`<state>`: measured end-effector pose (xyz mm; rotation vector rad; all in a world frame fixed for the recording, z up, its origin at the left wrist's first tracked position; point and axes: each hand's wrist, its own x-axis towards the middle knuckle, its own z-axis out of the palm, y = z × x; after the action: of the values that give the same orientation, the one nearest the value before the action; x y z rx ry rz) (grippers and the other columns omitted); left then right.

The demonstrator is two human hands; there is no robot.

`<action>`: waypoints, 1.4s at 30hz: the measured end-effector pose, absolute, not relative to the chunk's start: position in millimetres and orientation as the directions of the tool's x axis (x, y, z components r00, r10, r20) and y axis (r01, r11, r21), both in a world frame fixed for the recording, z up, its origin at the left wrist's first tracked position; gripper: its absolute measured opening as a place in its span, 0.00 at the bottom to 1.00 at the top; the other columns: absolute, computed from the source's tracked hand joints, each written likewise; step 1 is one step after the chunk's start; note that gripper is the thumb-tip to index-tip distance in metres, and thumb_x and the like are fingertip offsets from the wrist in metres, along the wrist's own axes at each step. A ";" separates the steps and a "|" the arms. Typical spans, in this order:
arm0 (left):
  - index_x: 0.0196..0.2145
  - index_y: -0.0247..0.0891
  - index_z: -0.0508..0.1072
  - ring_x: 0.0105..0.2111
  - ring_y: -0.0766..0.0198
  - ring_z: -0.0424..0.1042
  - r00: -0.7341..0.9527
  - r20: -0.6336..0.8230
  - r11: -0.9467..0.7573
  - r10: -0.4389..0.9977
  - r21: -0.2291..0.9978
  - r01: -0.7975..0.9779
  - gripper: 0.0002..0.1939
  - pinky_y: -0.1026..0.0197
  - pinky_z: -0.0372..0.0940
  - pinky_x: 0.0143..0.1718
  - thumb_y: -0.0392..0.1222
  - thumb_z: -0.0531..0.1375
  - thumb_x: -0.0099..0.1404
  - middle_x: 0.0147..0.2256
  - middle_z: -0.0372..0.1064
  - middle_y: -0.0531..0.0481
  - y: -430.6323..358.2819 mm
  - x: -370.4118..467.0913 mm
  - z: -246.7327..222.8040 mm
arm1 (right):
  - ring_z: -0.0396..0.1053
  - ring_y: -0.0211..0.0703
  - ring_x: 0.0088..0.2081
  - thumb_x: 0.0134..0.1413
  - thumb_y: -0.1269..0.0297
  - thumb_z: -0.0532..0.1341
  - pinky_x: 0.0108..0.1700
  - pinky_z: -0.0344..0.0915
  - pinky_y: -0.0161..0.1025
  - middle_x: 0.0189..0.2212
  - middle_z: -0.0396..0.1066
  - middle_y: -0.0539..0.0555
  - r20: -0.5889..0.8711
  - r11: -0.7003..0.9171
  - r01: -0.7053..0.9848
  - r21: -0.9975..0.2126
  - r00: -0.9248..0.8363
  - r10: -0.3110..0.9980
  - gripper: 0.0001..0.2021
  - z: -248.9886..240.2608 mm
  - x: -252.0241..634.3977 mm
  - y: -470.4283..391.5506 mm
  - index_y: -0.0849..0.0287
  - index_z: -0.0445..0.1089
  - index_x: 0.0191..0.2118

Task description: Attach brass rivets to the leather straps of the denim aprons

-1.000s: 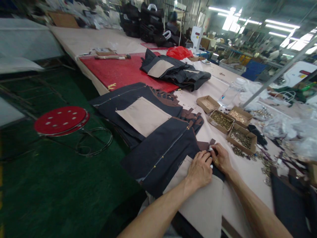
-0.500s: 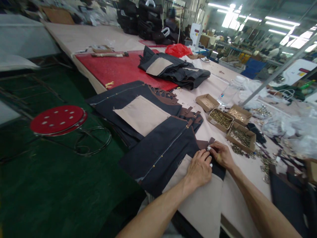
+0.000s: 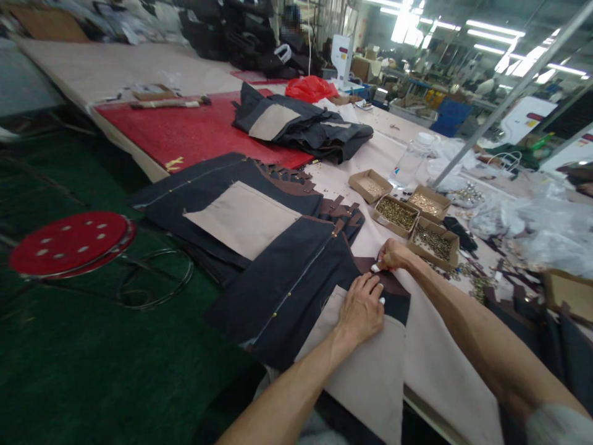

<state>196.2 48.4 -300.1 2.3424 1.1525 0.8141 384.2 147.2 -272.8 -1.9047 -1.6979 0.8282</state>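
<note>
A dark navy fabric piece (image 3: pixel 306 278) with brown trim and a sewn-on beige pocket panel (image 3: pixel 370 364) lies at the table's front edge. My left hand (image 3: pixel 364 309) rests on it, fingers stretched out across the cloth beside the brown trim. My right hand (image 3: pixel 391 254) is closed in a pinch at the brown trim (image 3: pixel 391 281), just beyond the left fingertips; what is between the fingers is hidden. White wraps show on fingers of both hands. Small brass studs (image 3: pixel 289 294) run along a pale line on the fabric.
More dark pieces with a beige panel (image 3: pixel 245 216) lie stacked on the left. Small cardboard boxes of metal fittings (image 3: pixel 396 213) stand beyond my right hand, near a clear plastic bottle (image 3: pixel 412 161). A red stool (image 3: pixel 71 241) stands on the green floor.
The view has swung right, so things appear shifted left. My right hand has moved slightly away from me along the brown trim, uncovering more of it. My left hand stays on the cloth.
</note>
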 end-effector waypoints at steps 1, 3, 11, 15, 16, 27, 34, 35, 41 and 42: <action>0.56 0.35 0.72 0.65 0.51 0.58 0.487 0.326 -0.579 0.810 0.575 0.578 0.20 0.44 0.53 0.69 0.36 0.56 0.67 0.62 0.66 0.41 47.5 195.6 -299.5 | 0.72 0.52 0.50 0.66 0.55 0.63 0.50 0.73 0.50 0.54 0.70 0.56 -0.129 -0.130 0.712 -0.690 0.056 0.990 0.18 -269.8 382.7 145.2 0.61 0.71 0.55; 0.56 0.35 0.72 0.65 0.51 0.58 0.477 0.335 -0.578 0.812 0.568 0.585 0.20 0.44 0.53 0.68 0.36 0.56 0.67 0.61 0.66 0.41 45.5 194.1 -299.6 | 0.74 0.49 0.44 0.65 0.54 0.63 0.44 0.74 0.44 0.47 0.74 0.55 -0.123 -0.111 0.712 -0.694 0.035 0.992 0.17 -265.9 382.7 138.6 0.63 0.74 0.49; 0.56 0.35 0.73 0.64 0.52 0.60 0.460 0.381 -0.596 0.802 0.569 0.567 0.21 0.45 0.55 0.68 0.35 0.57 0.65 0.60 0.67 0.42 43.8 192.8 -305.7 | 0.72 0.48 0.29 0.52 0.54 0.62 0.32 0.63 0.39 0.27 0.77 0.56 0.117 -0.256 0.823 -0.507 0.360 0.925 0.14 -319.7 483.2 72.3 0.61 0.78 0.33; 0.56 0.35 0.74 0.64 0.50 0.60 0.447 0.391 -0.593 0.805 0.576 0.563 0.21 0.42 0.56 0.67 0.33 0.57 0.65 0.60 0.67 0.41 47.2 195.0 -306.1 | 0.75 0.55 0.35 0.50 0.56 0.60 0.38 0.66 0.42 0.32 0.80 0.61 0.131 -0.404 0.839 -0.364 0.476 0.870 0.16 -338.2 528.4 59.3 0.62 0.80 0.37; 0.56 0.35 0.74 0.64 0.50 0.60 0.447 0.395 -0.595 0.803 0.574 0.562 0.21 0.42 0.56 0.67 0.33 0.56 0.65 0.60 0.67 0.41 47.8 195.4 -306.4 | 0.76 0.55 0.36 0.49 0.57 0.60 0.39 0.66 0.42 0.33 0.80 0.62 0.134 -0.409 0.841 -0.355 0.479 0.868 0.17 -339.9 532.7 61.3 0.62 0.80 0.38; 0.54 0.34 0.74 0.64 0.53 0.60 0.445 0.410 -0.605 0.796 0.562 0.564 0.19 0.46 0.55 0.68 0.33 0.57 0.66 0.59 0.68 0.42 45.6 196.3 -306.5 | 0.72 0.47 0.29 0.48 0.62 0.58 0.31 0.59 0.36 0.24 0.76 0.57 0.052 -0.285 0.886 -0.366 0.325 0.944 0.11 -327.8 535.0 85.2 0.61 0.76 0.27; 0.54 0.35 0.74 0.64 0.52 0.61 0.444 0.397 -0.595 0.803 0.567 0.570 0.19 0.47 0.55 0.68 0.35 0.58 0.66 0.60 0.68 0.42 40.9 196.1 -305.7 | 0.70 0.44 0.27 0.50 0.62 0.58 0.29 0.55 0.36 0.23 0.74 0.57 -0.038 -0.267 0.909 -0.320 0.269 0.962 0.11 -326.6 536.2 78.4 0.62 0.75 0.27; 0.54 0.35 0.74 0.64 0.52 0.61 0.447 0.397 -0.597 0.802 0.563 0.572 0.19 0.47 0.55 0.68 0.35 0.58 0.66 0.60 0.68 0.42 40.2 195.7 -305.9 | 0.70 0.45 0.28 0.50 0.62 0.58 0.30 0.56 0.36 0.24 0.75 0.57 -0.025 -0.260 0.919 -0.297 0.265 0.964 0.11 -326.6 535.0 76.6 0.62 0.75 0.27; 0.54 0.34 0.74 0.63 0.52 0.61 0.453 0.397 -0.602 0.798 0.555 0.574 0.19 0.48 0.55 0.68 0.36 0.57 0.67 0.59 0.69 0.41 38.1 195.0 -307.7 | 0.70 0.46 0.29 0.54 0.59 0.58 0.33 0.58 0.37 0.26 0.75 0.57 0.095 -0.087 0.929 -0.359 0.130 0.987 0.11 -312.8 474.9 72.5 0.60 0.75 0.32; 0.54 0.34 0.74 0.63 0.52 0.61 0.456 0.396 -0.603 0.797 0.554 0.573 0.19 0.48 0.55 0.68 0.35 0.57 0.66 0.59 0.69 0.41 38.1 195.1 -307.5 | 0.69 0.45 0.29 0.55 0.58 0.58 0.33 0.59 0.37 0.26 0.75 0.56 0.103 -0.034 0.912 -0.409 0.083 0.991 0.12 -310.3 457.4 74.6 0.60 0.74 0.33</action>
<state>195.1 38.1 -307.5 2.3689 1.1629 0.9140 457.4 74.6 -310.3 -2.0005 -1.8815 0.2946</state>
